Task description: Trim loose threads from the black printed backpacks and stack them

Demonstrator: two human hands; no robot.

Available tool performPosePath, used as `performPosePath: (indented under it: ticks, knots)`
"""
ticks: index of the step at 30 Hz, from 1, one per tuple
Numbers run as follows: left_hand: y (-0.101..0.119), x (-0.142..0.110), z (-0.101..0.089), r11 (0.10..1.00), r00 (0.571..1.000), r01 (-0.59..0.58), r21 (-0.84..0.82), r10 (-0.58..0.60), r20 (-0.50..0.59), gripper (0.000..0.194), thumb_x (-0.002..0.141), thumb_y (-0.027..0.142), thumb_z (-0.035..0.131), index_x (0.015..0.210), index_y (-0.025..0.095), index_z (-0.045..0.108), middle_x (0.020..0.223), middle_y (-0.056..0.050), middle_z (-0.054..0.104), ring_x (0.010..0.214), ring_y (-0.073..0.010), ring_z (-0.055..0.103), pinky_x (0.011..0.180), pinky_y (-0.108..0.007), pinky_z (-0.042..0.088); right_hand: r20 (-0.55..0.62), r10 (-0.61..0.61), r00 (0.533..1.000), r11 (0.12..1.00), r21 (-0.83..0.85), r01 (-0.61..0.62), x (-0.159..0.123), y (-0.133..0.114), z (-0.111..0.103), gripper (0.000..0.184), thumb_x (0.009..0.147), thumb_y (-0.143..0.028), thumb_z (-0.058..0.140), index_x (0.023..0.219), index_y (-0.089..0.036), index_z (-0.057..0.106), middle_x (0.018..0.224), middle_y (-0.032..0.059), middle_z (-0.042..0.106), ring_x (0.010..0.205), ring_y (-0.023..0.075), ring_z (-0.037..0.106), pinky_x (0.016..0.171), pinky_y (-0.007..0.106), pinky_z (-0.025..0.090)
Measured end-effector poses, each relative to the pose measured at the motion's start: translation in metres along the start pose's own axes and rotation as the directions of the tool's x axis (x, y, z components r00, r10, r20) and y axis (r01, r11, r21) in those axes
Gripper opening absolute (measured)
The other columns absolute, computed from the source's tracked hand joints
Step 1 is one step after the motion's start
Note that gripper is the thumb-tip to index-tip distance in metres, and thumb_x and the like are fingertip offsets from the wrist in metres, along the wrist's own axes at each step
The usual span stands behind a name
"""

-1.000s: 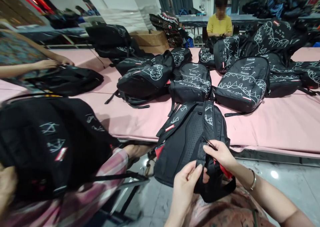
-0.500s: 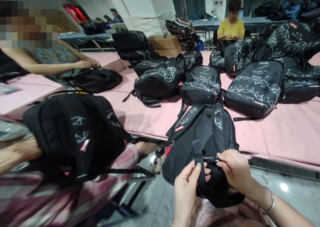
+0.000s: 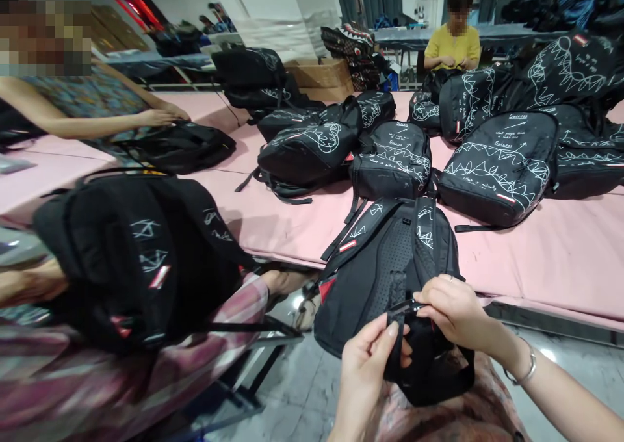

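Observation:
A black backpack [image 3: 361, 286] rests against the near table edge and my lap, its back panel and shoulder straps facing up. My left hand [image 3: 368, 351] pinches a black webbing strap [image 3: 396, 341] of it between thumb and fingers. In my right hand [image 3: 451, 309] is a pair of small thread scissors [image 3: 407, 307], mostly covered by the fingers. Their slim blades point left and lie at the strap, close to my left fingertips. Whether the blades touch the fabric I cannot tell.
Several black backpacks with white line drawings [image 3: 497, 169] stand on the pink-covered table [image 3: 526, 260]. At my left a person in a plaid garment holds another backpack [image 3: 160, 253]. Other people work across the table, and a cardboard box [image 3: 322, 78] sits behind.
My right hand has moved slightly left and up, bringing the scissors' blades from beside the strap onto it. My left hand keeps its pinch. The view has shifted a little.

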State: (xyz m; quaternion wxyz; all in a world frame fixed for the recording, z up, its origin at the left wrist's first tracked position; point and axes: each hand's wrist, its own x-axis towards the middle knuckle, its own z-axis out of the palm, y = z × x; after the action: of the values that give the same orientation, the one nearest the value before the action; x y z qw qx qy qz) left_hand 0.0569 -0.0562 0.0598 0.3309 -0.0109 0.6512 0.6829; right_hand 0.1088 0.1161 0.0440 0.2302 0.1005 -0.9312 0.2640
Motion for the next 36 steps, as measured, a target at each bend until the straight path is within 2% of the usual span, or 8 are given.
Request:
performPosePath:
  ticks: [7,11,15,18,22,25,28,36]
  knots:
    - [0.000,-0.002,0.001,0.999,0.998,-0.045,0.030,0.044,0.038,0.022,0.067,0.032,0.068,0.076,0.012,0.069,0.049,-0.001,0.060,0.044,-0.0106,0.052,0.044,-0.019,0.041,0.027,0.040,0.999,0.996,0.073,-0.042,-0.001,0.002,0.000,0.023,0.092,-0.028,0.039,0.088,-0.018,0.059,0.078,0.0058,0.061,0.073,0.0164,0.054,0.070,0.030,0.042]
    - [-0.003,0.003,0.001,0.972,0.997,0.019,-0.234,-0.002,0.075,0.020,0.070,0.032,0.068,0.073,0.012,0.064,0.048,0.003,0.050,0.039,-0.0036,0.041,0.038,-0.013,0.033,-0.067,0.174,0.982,0.949,0.277,-0.149,-0.005,0.000,0.003,0.016,0.089,-0.027,0.046,0.085,-0.018,0.059,0.077,0.0045,0.062,0.072,0.0157,0.055,0.068,0.029,0.043]
    - [-0.003,0.010,0.001,0.788,0.931,0.287,-0.544,-0.094,0.354,0.020,0.070,0.026,0.069,0.066,0.011,0.056,0.053,0.007,0.039,0.035,0.0032,0.023,0.032,-0.007,0.020,-0.030,0.527,0.849,0.642,0.669,-0.374,0.005,-0.006,0.011,0.018,0.081,-0.034,0.054,0.092,-0.020,0.057,0.079,0.0020,0.060,0.071,0.0137,0.056,0.062,0.024,0.044]
    - [-0.007,0.010,0.003,0.734,0.837,0.443,-0.515,-0.133,0.531,0.018,0.070,0.024,0.068,0.067,0.010,0.056,0.052,0.007,0.035,0.034,0.0032,0.021,0.030,-0.006,0.019,0.200,0.543,0.816,0.367,0.817,-0.444,0.018,-0.012,0.020,0.024,0.073,-0.040,0.061,0.080,-0.018,0.057,0.066,-0.0015,0.054,0.062,0.0115,0.052,0.055,0.022,0.041]
    - [-0.015,0.008,0.007,0.881,0.972,0.180,-0.437,-0.091,0.218,0.029,0.066,0.034,0.071,0.085,0.013,0.064,0.065,-0.002,0.060,0.048,-0.0072,0.054,0.047,-0.017,0.048,0.332,0.603,0.726,0.191,0.823,-0.535,0.027,-0.015,0.032,0.031,0.070,-0.043,0.063,0.060,-0.017,0.049,0.052,-0.0062,0.043,0.048,0.0072,0.041,0.046,0.019,0.035]
    - [-0.015,0.007,0.007,0.983,0.998,-0.036,-0.181,0.025,-0.063,0.033,0.057,0.032,0.078,0.083,0.014,0.068,0.073,-0.004,0.069,0.069,-0.0177,0.065,0.072,-0.027,0.052,0.294,0.647,0.703,0.229,0.805,-0.548,0.025,-0.014,0.039,0.027,0.070,-0.040,0.064,0.065,-0.017,0.051,0.054,-0.0055,0.047,0.051,0.0086,0.046,0.049,0.020,0.038]
    - [-0.014,0.009,0.005,0.991,0.992,-0.041,-0.124,0.025,-0.123,0.030,0.056,0.032,0.078,0.078,0.014,0.070,0.065,-0.003,0.069,0.066,-0.0197,0.066,0.066,-0.027,0.053,0.199,0.662,0.723,0.375,0.747,-0.549,0.017,-0.013,0.037,0.018,0.073,-0.031,0.060,0.086,-0.018,0.057,0.069,-0.0022,0.057,0.064,0.0122,0.055,0.059,0.023,0.044]
    - [-0.017,0.017,0.002,0.981,0.988,-0.077,-0.180,0.050,-0.147,0.030,0.056,0.029,0.077,0.082,0.014,0.070,0.066,-0.002,0.071,0.060,-0.0168,0.066,0.062,-0.024,0.054,-0.122,0.313,0.942,0.915,0.303,-0.265,-0.011,-0.013,0.016,0.016,0.086,-0.024,0.050,0.097,-0.019,0.061,0.085,0.0046,0.063,0.078,0.0158,0.058,0.071,0.028,0.044]
